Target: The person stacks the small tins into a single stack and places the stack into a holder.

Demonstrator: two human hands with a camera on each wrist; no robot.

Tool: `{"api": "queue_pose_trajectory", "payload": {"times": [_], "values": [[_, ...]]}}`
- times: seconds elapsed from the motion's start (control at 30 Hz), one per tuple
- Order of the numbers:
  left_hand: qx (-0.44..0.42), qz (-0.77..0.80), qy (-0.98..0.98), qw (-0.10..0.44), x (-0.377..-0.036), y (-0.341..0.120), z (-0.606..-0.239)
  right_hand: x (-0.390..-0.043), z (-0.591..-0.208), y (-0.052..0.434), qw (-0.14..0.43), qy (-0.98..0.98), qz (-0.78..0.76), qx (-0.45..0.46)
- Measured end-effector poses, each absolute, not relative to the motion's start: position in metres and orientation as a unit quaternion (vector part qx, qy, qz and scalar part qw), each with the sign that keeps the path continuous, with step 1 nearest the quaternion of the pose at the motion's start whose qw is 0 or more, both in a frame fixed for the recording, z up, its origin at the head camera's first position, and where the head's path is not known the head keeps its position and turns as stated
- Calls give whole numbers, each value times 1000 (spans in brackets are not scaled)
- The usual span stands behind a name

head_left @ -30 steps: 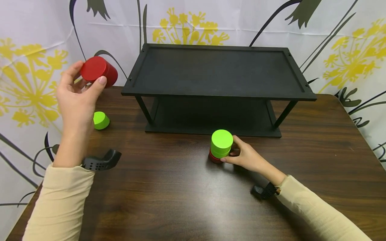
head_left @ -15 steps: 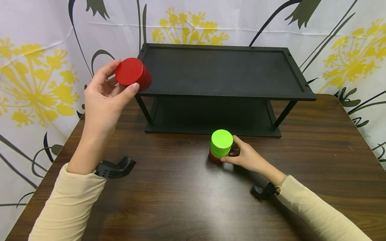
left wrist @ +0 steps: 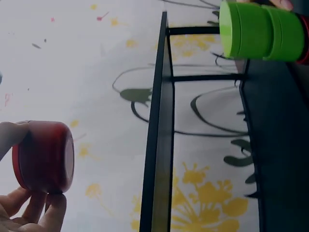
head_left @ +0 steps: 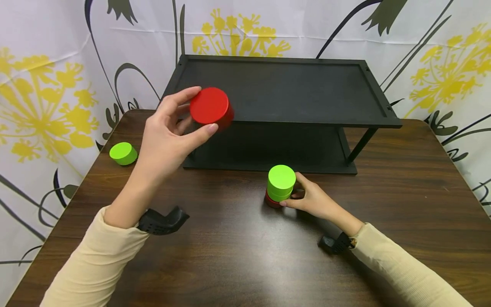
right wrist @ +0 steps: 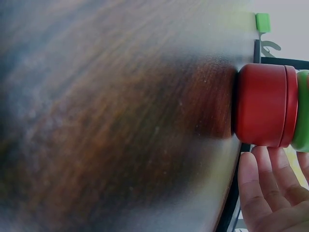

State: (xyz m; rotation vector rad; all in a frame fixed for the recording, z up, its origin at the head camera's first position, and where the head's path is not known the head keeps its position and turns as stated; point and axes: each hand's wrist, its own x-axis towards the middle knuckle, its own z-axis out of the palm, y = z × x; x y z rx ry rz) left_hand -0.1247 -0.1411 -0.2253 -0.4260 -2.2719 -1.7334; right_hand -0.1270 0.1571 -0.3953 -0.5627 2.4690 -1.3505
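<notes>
My left hand (head_left: 166,134) is raised in front of the black shelf's left part, pinching a round red lidded canister (head_left: 210,106) between thumb and fingers. The left wrist view shows this red canister (left wrist: 46,157) lying sideways in the picture, fingertips at its side. On the table, my right hand (head_left: 316,198) holds a stack low on its right side. The stack is a green lidded canister (head_left: 281,181) on top of a red canister (head_left: 273,202). In the right wrist view the lower red canister (right wrist: 263,106) stands on the wood, my fingers (right wrist: 273,169) against its side near the green one.
A two-tier black shelf (head_left: 276,89) with thin legs stands at the back of the brown table (head_left: 230,256). At the table's left edge sits another green canister (head_left: 123,154). Behind hangs a white curtain (head_left: 326,21) with yellow and grey plant prints.
My left hand has carried the red canister rightward, from the left of the shelf to in front of it. The green canister at the left edge is uncovered. My right hand stays put.
</notes>
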Motion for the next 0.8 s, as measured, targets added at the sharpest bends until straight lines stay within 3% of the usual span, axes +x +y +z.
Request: {"api": "queue_pose_trajectory", "payload": {"times": [0.8], "values": [[-201, -544, -815, 7, -121, -95, -264, -127, -395, 157, 134, 853, -466, -193]]}}
